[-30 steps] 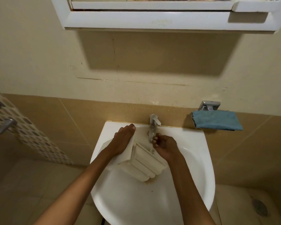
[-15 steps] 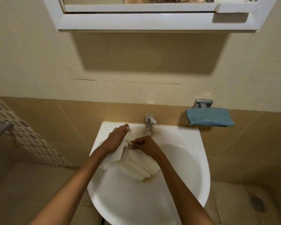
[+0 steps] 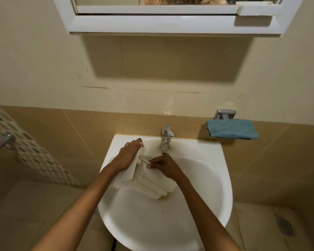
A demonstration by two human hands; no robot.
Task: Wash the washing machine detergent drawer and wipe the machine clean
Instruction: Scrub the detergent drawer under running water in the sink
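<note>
A white detergent drawer (image 3: 152,185) lies tilted in the white sink (image 3: 223,178), its front panel up at the left. My left hand (image 3: 128,155) holds that front panel from above, fingers stretched along it toward the sink's back rim. My right hand (image 3: 166,166) sits over the drawer's compartments just below the tap (image 3: 166,138) and pinches a thin white stick (image 3: 144,159), which points at the inner side of the front panel. Whether water is running I cannot tell.
A folded blue cloth (image 3: 232,128) lies on a chrome wall holder right of the tap. Overhead hangs a white mirror cabinet (image 3: 170,24). A chrome bar (image 3: 0,144) juts out at the far left. The tiled floor has a drain (image 3: 285,226) at the lower right.
My right hand has come away from under the tap and moved left onto the drawer, bringing the thin stick to the front panel. My left hand has kept its hold.
</note>
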